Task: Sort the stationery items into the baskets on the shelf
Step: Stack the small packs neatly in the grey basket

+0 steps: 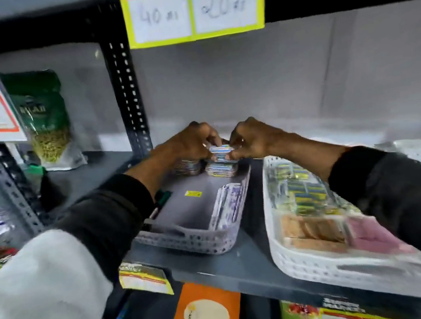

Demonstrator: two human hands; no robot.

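Grey metal shelf (218, 265) ran across, green pouch (46, 119) at far left. Perforated grey plastic basket (193, 239) sat left of centre. At its rear, left hand (191, 143) and right hand (252, 137) pinched opposite ends of a small flat blue-and-white packet (220, 149), long axis left to right, above a stack (221, 168) of the same. White lattice basket (312, 266) lay rightward, holding wrapped packs.
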